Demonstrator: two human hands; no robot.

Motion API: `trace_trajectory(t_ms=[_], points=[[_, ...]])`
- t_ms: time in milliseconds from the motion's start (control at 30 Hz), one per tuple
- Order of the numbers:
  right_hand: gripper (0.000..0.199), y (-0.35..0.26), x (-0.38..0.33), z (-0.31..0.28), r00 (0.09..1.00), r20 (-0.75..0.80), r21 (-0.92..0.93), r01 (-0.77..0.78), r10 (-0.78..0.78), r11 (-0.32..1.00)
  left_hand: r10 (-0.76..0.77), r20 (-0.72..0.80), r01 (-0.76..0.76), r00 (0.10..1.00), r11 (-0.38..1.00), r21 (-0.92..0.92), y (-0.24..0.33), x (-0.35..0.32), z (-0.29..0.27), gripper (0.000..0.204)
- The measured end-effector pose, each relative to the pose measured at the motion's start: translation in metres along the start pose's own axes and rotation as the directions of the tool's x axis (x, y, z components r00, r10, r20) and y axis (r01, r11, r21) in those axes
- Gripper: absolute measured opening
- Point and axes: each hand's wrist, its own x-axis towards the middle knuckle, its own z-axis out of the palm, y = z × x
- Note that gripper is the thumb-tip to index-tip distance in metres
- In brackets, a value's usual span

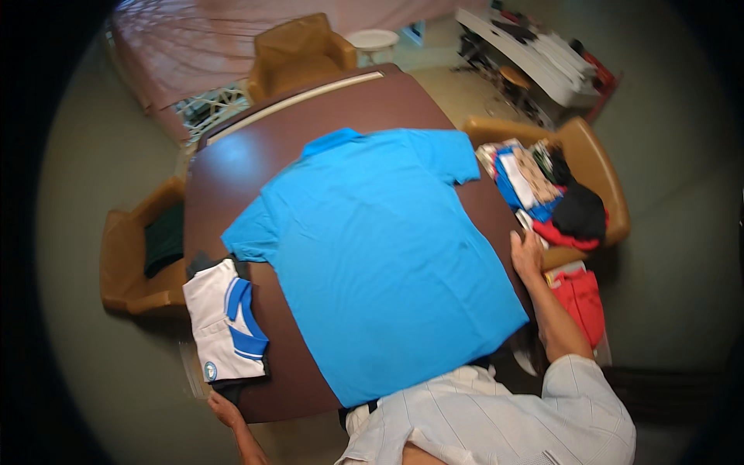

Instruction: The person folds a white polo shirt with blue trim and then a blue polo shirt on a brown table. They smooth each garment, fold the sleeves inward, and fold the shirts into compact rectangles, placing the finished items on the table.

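A bright blue short-sleeved polo shirt (387, 248) lies spread flat on the brown table (310, 124), its collar toward the far side and its hem at the near edge. My right hand (528, 253) is at the table's right edge, beside the shirt, thumb and fingers apart, with nothing visible in it. My left hand (225, 409) is low at the table's near left corner, close to a folded white shirt with a blue collar (221, 322). Dark folded cloth (232, 387) shows under that white shirt. The left hand's fingers are small and blurred.
A tan armchair (608, 170) on the right holds a pile of mixed clothes (535, 182). Red folded cloth (577, 302) lies nearer me. Another armchair (124, 256) stands left with dark green cloth, and a third (298, 54) beyond the table. A white desk (535, 54) is far right.
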Motion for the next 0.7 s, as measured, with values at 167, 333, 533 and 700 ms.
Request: trace_trajectory(t_ms=[167, 333, 533, 700], points=[[0.042, -0.021, -0.043, -0.040, 0.955, -0.136, -0.001, 0.265, -0.263, 0.964, 0.538, -0.402, -0.565, 0.741, 0.823, 0.060, 0.092, -0.055, -0.052, 0.043], [0.036, -0.034, -0.095, -0.080, 0.975, 0.144, 0.069, 0.159, -0.168, 0.985, 0.686, 0.064, -0.588, 0.725, 0.665, -0.462, 0.203, -0.210, -0.084, 0.035], [0.033, -0.020, -0.131, -0.099, 0.969, 0.182, 0.069, 0.158, -0.169, 0.985, 0.721, 0.330, -0.630, 0.610, 0.693, -0.350, 0.227, -0.261, -0.064, 0.052], [0.030, -0.012, -0.144, -0.095, 0.965, 0.199, 0.108, 0.154, -0.173, 0.982, 0.732, 0.367, -0.617, 0.574, 0.681, -0.393, 0.245, -0.284, -0.050, 0.052]])
